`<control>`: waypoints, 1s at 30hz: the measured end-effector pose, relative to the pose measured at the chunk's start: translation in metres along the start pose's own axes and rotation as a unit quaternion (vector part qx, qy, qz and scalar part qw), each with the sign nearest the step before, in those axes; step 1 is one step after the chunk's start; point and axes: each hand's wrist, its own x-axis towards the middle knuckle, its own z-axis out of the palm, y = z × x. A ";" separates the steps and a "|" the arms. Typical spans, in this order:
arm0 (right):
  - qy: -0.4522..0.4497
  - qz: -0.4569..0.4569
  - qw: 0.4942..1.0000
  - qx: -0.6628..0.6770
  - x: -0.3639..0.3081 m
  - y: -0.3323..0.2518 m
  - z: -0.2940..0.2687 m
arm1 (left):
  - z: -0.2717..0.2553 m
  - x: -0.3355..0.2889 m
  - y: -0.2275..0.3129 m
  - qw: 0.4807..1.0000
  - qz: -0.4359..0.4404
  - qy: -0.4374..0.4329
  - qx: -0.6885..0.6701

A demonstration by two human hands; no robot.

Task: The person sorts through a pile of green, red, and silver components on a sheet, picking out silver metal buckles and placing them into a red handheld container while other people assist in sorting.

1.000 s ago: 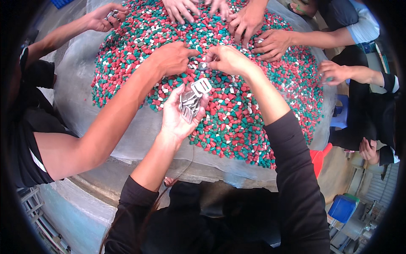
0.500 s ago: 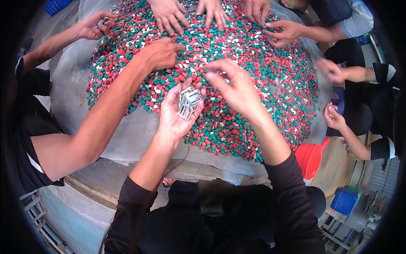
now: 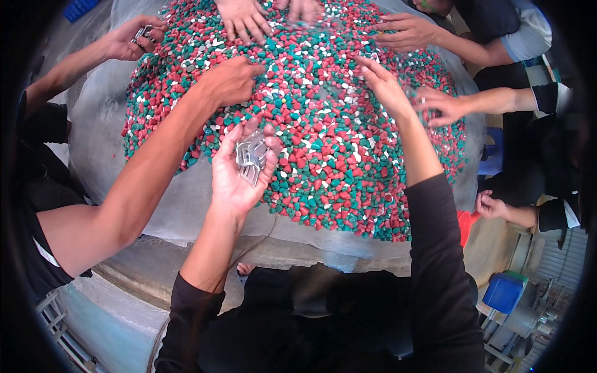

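Observation:
My left hand (image 3: 231, 181) is palm up in front of the near edge of a heap, its fingers curled round several flat silver metal pieces (image 3: 251, 154) with frame-like cut-outs. The heap is of small red, green and white chips, shaped like cones and pebbles (image 3: 329, 168). Farther out on the right, my right hand (image 3: 387, 93) reaches low over these chips with fingers stretched out. Nothing shows in it, and whether the fingertips touch the chips I cannot tell.
Co-workers' hands surround the heap: a bent arm (image 3: 155, 149) at left, a hand with metal pieces (image 3: 134, 38) behind it, hands (image 3: 245, 22) opposite, others (image 3: 407, 32) at right. A pale sheet (image 3: 186, 208) lies underneath. A red scoop (image 3: 464, 227) and blue container (image 3: 505, 292) are at right.
My right hand has moved away from my left, outward and to the right, its fingers straightening. My left hand has shifted slightly left with the metal pieces. A co-worker's hand at right now reaches over the heap.

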 end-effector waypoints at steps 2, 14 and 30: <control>0.012 0.003 0.999 -0.033 -0.005 0.003 -0.006 | 0.002 0.002 -0.001 1.000 0.013 0.012 0.010; 0.179 -0.137 0.925 -0.306 0.006 -0.018 0.072 | 0.007 -0.001 -0.011 0.999 0.026 0.027 0.039; 0.066 0.020 0.992 -0.106 -0.056 -0.014 0.012 | 0.002 0.010 -0.020 0.999 0.005 0.024 0.033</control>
